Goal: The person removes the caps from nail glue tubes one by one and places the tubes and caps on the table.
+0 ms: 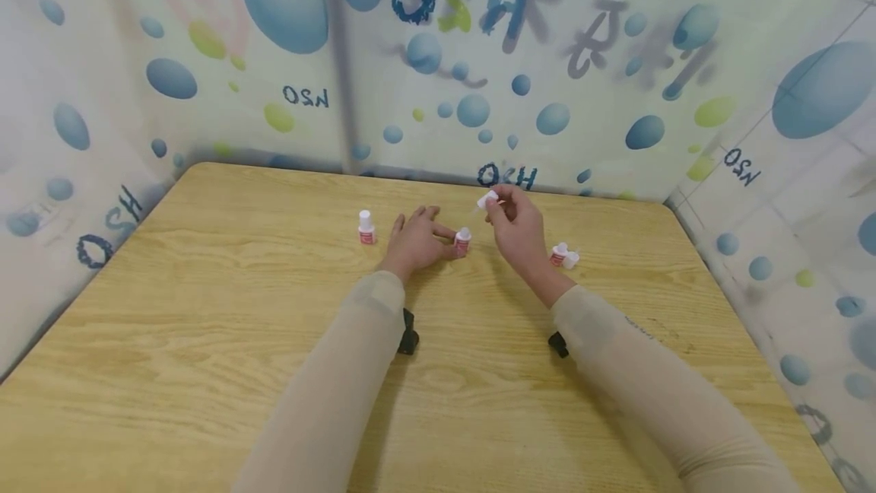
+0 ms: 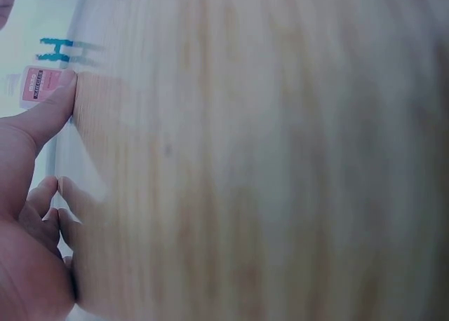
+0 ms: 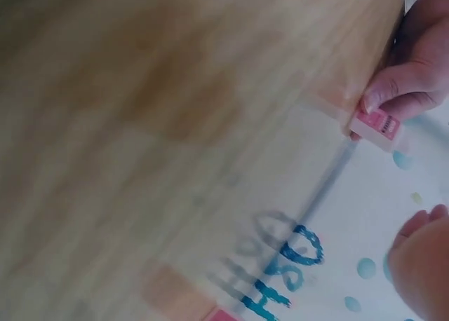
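Cap (image 1: 487, 200) pinched in one hand, bottle (image 1: 462, 243) held in the other

The left thumb and index finger close in on either side of the small white bottle with the pink-red label, pinching it upright on the table (image 1: 205, 310); the left hand's (image 1: 419, 240) other fingers spread loosely. The right hand (image 1: 518, 225) holds the white cap between thumb and curled fingertips, above and just beside the bottle, apart from it. A thin pale stem (image 1: 474, 211) slants down from the cap toward the bottle's top.

Beyond the left hand's outer side stands a second bottle (image 1: 366, 231), its white top on. Near the right wrist is a third bottle (image 1: 558, 255), with a white piece (image 1: 572, 259) against it. A patterned wall covering (image 1: 582, 151) rises behind.
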A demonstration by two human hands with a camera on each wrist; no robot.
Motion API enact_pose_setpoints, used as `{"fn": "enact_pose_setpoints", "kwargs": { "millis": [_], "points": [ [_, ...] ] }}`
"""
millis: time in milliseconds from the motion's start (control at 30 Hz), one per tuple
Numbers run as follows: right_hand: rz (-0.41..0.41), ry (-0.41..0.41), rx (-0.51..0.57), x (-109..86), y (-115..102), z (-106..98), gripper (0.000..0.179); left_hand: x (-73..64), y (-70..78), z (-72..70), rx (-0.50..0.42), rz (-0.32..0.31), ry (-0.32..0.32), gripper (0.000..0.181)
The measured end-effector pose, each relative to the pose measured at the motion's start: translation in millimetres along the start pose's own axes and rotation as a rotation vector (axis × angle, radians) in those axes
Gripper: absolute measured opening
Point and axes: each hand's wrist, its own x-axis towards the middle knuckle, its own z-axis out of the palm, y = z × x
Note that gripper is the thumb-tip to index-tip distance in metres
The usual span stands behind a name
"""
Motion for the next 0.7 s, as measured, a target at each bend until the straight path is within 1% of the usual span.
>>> {"fn": "enact_pose_setpoints", "kwargs": {
  "millis": [133,200,367,433,600,700],
  "points": [
    [0.018,-0.013,0.006,0.5,1.1,-1.0,0.034,0.0,-1.8,1.3,0.007,-0.003,0.002,0.045],
    [0.056,-0.014,0.020,0.5,1.4,-0.5,0.032,-0.1,-1.9,1.6,0.005,-0.004,0.001,0.045],
    [0.177,-0.009,0.107,-0.5,0.7,0.1,0.024,1.1,-1.8,2.1,0.000,-0.005,-0.003,0.046],
    [0.220,-0.016,0.123,-1.6,0.7,-1.2,0.022,1.8,-1.8,2.5,0.003,-0.004,-0.002,0.046],
    [0.299,-0.051,0.105,-3.9,3.3,-5.5,0.021,2.4,-1.6,3.3,0.006,0.006,0.004,0.046],
    [0.306,-0.101,0.083,-3.9,4.4,-6.6,0.027,1.8,-1.7,3.3,0.006,0.006,0.005,0.045]
  ]
}}
